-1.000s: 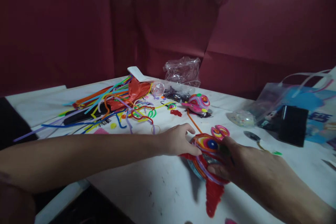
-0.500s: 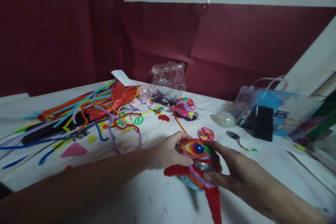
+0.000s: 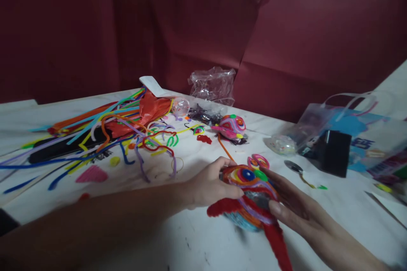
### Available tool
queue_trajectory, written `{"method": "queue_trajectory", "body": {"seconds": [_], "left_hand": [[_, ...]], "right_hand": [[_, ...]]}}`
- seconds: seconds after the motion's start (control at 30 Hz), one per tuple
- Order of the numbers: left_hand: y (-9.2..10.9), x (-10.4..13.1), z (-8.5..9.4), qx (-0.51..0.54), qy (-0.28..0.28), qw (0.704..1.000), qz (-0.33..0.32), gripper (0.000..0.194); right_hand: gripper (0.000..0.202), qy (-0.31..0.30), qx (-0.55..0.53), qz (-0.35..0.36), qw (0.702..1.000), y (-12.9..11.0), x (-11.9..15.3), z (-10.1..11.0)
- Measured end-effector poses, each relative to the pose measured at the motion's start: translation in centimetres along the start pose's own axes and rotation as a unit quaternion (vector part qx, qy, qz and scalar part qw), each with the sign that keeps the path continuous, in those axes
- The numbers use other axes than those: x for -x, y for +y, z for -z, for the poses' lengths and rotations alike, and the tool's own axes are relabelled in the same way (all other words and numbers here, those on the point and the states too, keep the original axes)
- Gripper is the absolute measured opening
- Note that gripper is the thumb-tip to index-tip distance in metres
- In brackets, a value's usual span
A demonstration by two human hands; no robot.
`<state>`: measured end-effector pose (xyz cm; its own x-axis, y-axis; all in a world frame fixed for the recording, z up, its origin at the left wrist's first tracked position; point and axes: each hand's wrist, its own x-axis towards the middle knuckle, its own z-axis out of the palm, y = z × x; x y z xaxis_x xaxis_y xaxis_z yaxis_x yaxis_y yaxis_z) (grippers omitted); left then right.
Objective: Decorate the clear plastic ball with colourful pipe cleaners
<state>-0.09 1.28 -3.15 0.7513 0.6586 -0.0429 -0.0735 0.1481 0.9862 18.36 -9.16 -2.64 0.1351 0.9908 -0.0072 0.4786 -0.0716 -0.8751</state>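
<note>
From my remote post I have the round fuzzy craft ball (image 3: 251,194) between both hands, over the near part of the white desk (image 3: 178,245); whether it rests there or is slightly raised, I cannot tell. Left hand (image 3: 210,184) grips its left side, thumb across the front; right hand (image 3: 299,211) holds the right side, thumb on the front, fingers behind. Ball carries a blue-centred eye (image 3: 248,174), a green dot (image 3: 260,175) and red flaps (image 3: 278,245) at left and lower right. Pink coil (image 3: 261,161) just behind it. Beyond, I note a second, pinkish ball (image 3: 232,127) and a red scrap (image 3: 204,139). Leftward, tangled fuzzy stems (image 3: 159,142) and a pink piece (image 3: 92,174). Rightward, a grey disc (image 3: 293,166), a black box (image 3: 334,152) and a blue-and-white bag (image 3: 375,135).
</note>
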Motion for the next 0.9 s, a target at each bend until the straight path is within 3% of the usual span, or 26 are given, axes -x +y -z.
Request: {"method": "queue_trajectory", "body": {"seconds": [0.2,0.57,0.9], "left_hand": [[0.0,0.1,0.0,-0.022,0.0,1.0,-0.003,0.047],[-0.3,0.1,-0.1,-0.017,-0.005,1.0,-0.007,0.048],[0.6,0.8,-0.2,0.005,-0.046,0.999,0.018,0.054]], "right_hand": [[0.088,-0.007,0.039,-0.01,0.999,0.3,0.0,0.1],[0.069,0.001,-0.005,0.036,0.999,0.2,-0.2,-0.4],[0.092,0.028,-0.007,-0.012,1.0,-1.3,0.0,-1.2]]}}
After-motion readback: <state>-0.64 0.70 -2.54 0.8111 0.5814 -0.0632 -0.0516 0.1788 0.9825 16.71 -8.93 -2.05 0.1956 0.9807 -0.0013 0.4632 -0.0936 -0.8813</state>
